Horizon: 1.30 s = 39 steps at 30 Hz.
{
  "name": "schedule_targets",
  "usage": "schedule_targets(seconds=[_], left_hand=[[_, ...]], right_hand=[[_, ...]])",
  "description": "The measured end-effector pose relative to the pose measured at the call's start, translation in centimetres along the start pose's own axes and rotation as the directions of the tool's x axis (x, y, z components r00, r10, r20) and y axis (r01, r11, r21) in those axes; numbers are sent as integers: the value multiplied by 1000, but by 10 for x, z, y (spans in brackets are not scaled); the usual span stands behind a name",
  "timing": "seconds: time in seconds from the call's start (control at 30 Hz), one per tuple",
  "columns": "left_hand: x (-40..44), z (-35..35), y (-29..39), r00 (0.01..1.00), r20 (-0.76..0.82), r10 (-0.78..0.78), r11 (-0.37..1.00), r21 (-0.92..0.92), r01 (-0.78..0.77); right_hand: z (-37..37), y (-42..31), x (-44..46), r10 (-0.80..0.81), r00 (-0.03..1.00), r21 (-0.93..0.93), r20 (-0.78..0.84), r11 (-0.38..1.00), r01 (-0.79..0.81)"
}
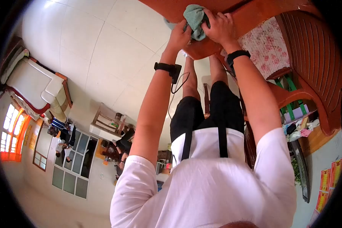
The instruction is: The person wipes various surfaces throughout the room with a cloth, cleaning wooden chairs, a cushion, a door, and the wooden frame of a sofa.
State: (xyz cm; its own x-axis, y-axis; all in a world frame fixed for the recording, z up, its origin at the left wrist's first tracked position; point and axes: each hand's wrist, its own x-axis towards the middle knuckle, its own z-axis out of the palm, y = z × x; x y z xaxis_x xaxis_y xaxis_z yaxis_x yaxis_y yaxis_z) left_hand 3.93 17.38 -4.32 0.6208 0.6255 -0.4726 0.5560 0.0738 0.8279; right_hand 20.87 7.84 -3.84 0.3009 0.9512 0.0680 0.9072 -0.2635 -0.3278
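Note:
A crumpled grey-green cloth (195,18) is bunched between my two hands at the top of the head view, over the corner of a glossy reddish-brown wooden surface (201,49). My left hand (180,35) grips its left side with bent fingers. On the right, my right hand (219,27) has its thumb and fingers closed on the cloth's edge. Part of the cloth is hidden behind my fingers. Black bands sit on both wrists, and a small box with a thin cable (174,85) hangs from the left one.
A slatted wooden chair (311,57) with a floral cushion (266,47) stands at the right, close to my right arm. Pale floor tiles (114,45) spread out at the left. Farther off are a cream sofa (32,81), a wooden-framed bench (106,123) and several people.

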Motion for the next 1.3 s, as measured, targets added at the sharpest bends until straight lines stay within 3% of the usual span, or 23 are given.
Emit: schedule_targets(seconds=[0.03, 0.07, 0.1, 0.13, 0.17, 0.23, 0.27, 0.33, 0.37, 0.43, 0.5, 0.53, 0.57, 0.6, 0.63, 0.7, 0.77, 0.87, 1.03, 1.1, 1.2, 1.27, 1.3], left_hand=[[-12, -2, 6, 964, 154, -217, 965, -115, 235], [-26, -2, 14, 964, 139, -228, 961, -125, 245], [-34, -3, 19, 985, 146, -92, 993, -54, 101], [-38, -4, 24, 986, 158, 49, 998, 24, -54], [-40, -7, 44, 954, 233, 187, 982, -57, -179], [-54, 4, 71, 932, 222, 286, 930, 171, -326], [-54, 24, 66, 938, 201, 281, 937, 155, -314], [-44, 72, 53, 852, 259, 454, 853, 148, -500], [-40, 91, 60, 858, 234, 457, 857, 142, -495], [-39, 120, 74, 850, 337, 404, 824, 269, -498], [-43, 128, 96, 864, 358, 355, 889, 156, -430], [-46, 132, 100, 883, 202, 424, 883, 127, -453], [-47, 133, 101, 878, 44, 477, 872, 103, -478], [-48, 134, 98, 903, 64, 425, 876, 222, -428], [-52, 121, 103, 904, 70, 422, 876, 224, -426], [-66, 89, 108, 946, -2, 323, 859, 420, -292], [-78, 75, 89, 949, 10, 314, 828, 487, -279], [-106, 52, 67, 981, -81, 174, 796, 598, -92], [-113, 21, 61, 989, 40, 141, 806, 575, -138], [-98, 23, 61, 971, 68, 230, 829, 509, -232], [-65, 26, 75, 933, 61, 354, 786, 521, -332], [-42, 35, 72, 935, 90, 342, 793, 506, -339], [-30, 40, 70, 938, 116, 326, 799, 497, -339]], right_hand=[[-7, 0, -1, -10, 998, 9, 57, 1000, 9], [-14, 1, 0, -30, 993, 17, 111, 999, 28], [-25, 3, 1, -56, 992, 22, 109, 998, 54], [-42, 5, -1, -68, 990, 299, 124, 954, 28], [-58, 6, -4, -84, 986, 550, 144, 835, -9], [-93, 5, -19, -111, 978, 584, 177, 812, -13], [-110, 7, -29, -124, 969, 615, 214, 788, -35], [-127, 17, -51, -85, 966, 519, 243, 853, -56], [-127, 27, -62, -20, 970, 423, 243, 902, -87], [-121, 66, -79, 26, 964, 368, 265, 921, -126], [-121, 95, -83, 217, 968, 117, 127, 966, -232], [-122, 102, -77, 214, 968, 118, 127, 966, -229], [-122, 109, -71, 311, 950, 166, 37, 935, -313], [-120, 112, -66, 410, 911, 223, -47, 893, -391], [-113, 108, -61, 416, 908, 226, -44, 890, -397], [-91, 90, -51, 413, 911, 326, -24, 864, -383], [-59, 41, -51, 315, 949, 222, -2, 926, -307], [-30, -16, -68, 202, 977, 11, -66, 979, -202], [-22, 11, -55, 54, 991, 75, -124, 996, -45], [-23, 30, -47, -98, 995, 30, -19, 995, 99], [-24, 56, -18, -72, 997, -12, 32, 997, 72], [-19, 78, 4, -38, 997, -51, 67, 998, 42], [-14, 89, 15, 65, 997, -127, 31, 990, -61]])
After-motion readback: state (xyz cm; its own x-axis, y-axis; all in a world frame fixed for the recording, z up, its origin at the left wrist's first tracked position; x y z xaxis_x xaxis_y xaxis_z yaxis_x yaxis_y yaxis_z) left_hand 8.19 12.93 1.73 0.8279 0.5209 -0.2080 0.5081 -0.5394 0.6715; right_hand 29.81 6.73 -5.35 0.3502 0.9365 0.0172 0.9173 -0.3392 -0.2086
